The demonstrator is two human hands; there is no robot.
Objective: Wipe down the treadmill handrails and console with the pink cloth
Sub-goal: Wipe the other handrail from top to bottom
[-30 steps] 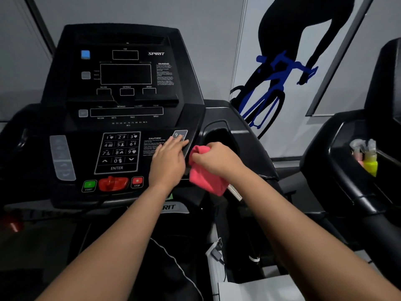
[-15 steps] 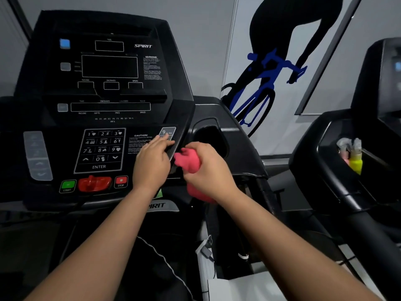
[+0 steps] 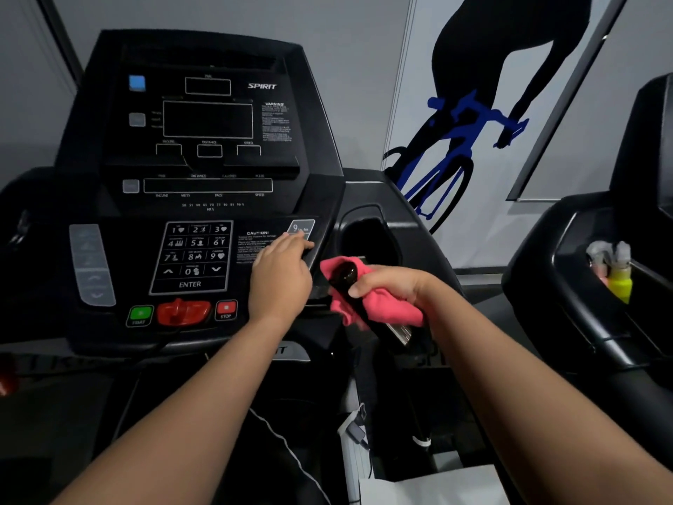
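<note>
head view. step: wiping the handrail (image 3: 344, 275); the console (image 3: 204, 176) is judged next, which calls for carrying the cloth left. right hand (image 3: 393, 286): curled round cloth (image 3: 386, 312), which wraps the handrail. left hand (image 3: 280, 275): fingers straight, resting on console, just left of cloth.

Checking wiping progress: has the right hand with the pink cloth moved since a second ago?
Yes. The right hand slid the pink cloth down the grip bar, toward the person, away from the 9 key.
</note>
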